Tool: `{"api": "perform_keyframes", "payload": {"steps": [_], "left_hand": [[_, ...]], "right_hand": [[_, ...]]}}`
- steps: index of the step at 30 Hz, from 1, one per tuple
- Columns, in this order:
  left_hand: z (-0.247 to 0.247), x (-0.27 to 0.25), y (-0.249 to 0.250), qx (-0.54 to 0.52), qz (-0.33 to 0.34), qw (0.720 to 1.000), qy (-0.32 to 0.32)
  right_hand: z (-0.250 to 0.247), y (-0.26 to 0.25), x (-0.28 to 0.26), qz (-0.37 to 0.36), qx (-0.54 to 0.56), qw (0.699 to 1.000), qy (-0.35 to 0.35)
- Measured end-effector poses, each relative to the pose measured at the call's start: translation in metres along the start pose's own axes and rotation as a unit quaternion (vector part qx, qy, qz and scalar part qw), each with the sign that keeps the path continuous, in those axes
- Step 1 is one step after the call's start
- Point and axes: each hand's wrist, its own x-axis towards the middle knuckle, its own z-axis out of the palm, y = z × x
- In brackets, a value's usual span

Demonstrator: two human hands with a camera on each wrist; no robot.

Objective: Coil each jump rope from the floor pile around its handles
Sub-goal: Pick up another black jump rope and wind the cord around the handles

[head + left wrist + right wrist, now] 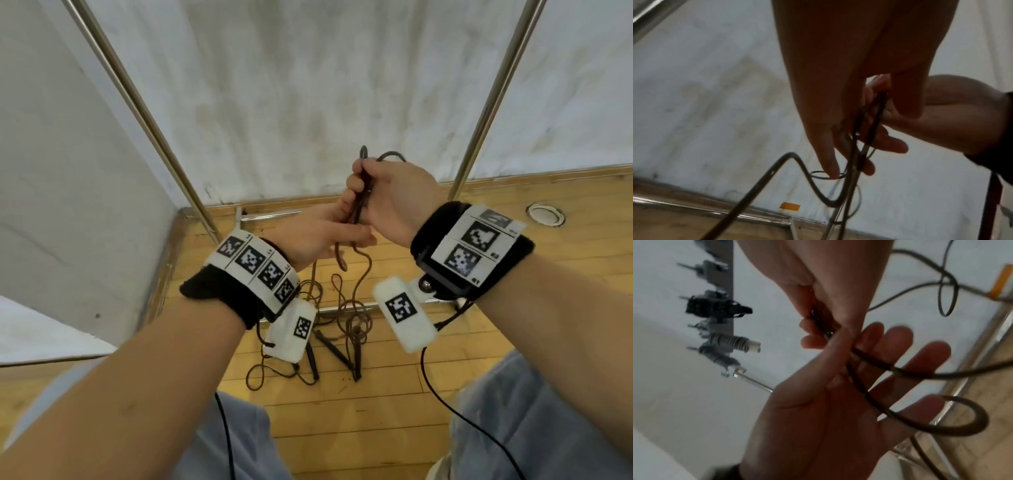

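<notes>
Gripping the dark handles (360, 198) upright in the right hand (387, 202), fingers curled tight around them, probably to give a firm post for the winding. Poking out above that fist, the handle tips and a short loop of cord. Working just below with the left hand (315, 236), thumb and fingers loosely curled about the rope (363, 274) where it leaves the handles, apparently feeding the next turn; from the right wrist view, lying across the left palm (838, 418) with the fingers half spread, so guiding more than clamping. Trailing down from both hands in slack bends to the pile (342, 325) on the wooden floor (342, 428), directly beneath and between the knees. Resting in that pile, more dark handles and tangled brownish cord, still uncoiled. Judging the winding on this rope as only starting, since most of its length is hanging free.

Wearing black bands on both wrists, each carrying white cards printed with black-and-white square codes; beside the right band's codes, tiny characters, perhaps "R1" and "R2", too blurred to be sure. Showing no brand anywhere on rope or handles. Standing behind, white sheeting (308, 85) hung on metal poles (144, 113), and a small orange tag (789, 206) low on the sheet.
</notes>
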Motion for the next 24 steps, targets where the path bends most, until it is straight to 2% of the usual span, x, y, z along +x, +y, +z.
{"api": "perform_keyframes", "payload": {"steps": [2,4,5,6,9,12,15,17,18,21,24], "left_hand": [[0.001,-0.002,-0.003,0.057,0.005,0.998,0.026],[0.001,-0.004,-0.006,0.104,0.001,0.994,0.039],[0.0,-0.005,-0.009,0.129,-0.002,0.991,0.036],[0.0,-0.006,-0.012,0.165,-0.006,0.986,0.034],[-0.001,-0.007,-0.014,0.232,0.008,0.971,0.05],[-0.003,-0.007,-0.003,0.135,0.043,0.984,0.108],[-0.008,-0.008,0.011,0.006,0.078,0.984,0.16],[-0.01,-0.011,0.018,-0.066,0.098,0.977,0.178],[-0.012,-0.012,0.021,-0.093,0.104,0.972,0.187],[-0.023,-0.015,0.03,-0.154,0.124,0.952,0.232],[-0.039,-0.019,0.035,-0.196,0.145,0.928,0.283]], "right_hand": [[-0.004,0.002,0.0,-0.048,-0.123,0.991,0.008],[-0.01,0.0,-0.001,-0.102,-0.291,0.95,0.04],[-0.013,-0.001,-0.001,-0.123,-0.34,0.931,0.056],[-0.016,-0.002,0.0,-0.141,-0.354,0.922,0.07],[-0.023,-0.008,0.003,-0.162,-0.28,0.939,0.119],[-0.029,-0.008,0.003,-0.138,-0.178,0.966,0.127],[-0.032,0.006,0.002,-0.023,-0.22,0.975,0.035],[-0.027,0.02,0.0,0.023,-0.284,0.957,-0.05],[-0.025,0.027,-0.002,0.023,-0.314,0.946,-0.083],[-0.024,0.046,-0.005,0.026,-0.437,0.894,-0.095],[-0.033,0.063,-0.007,0.069,-0.501,0.857,-0.104]]}}
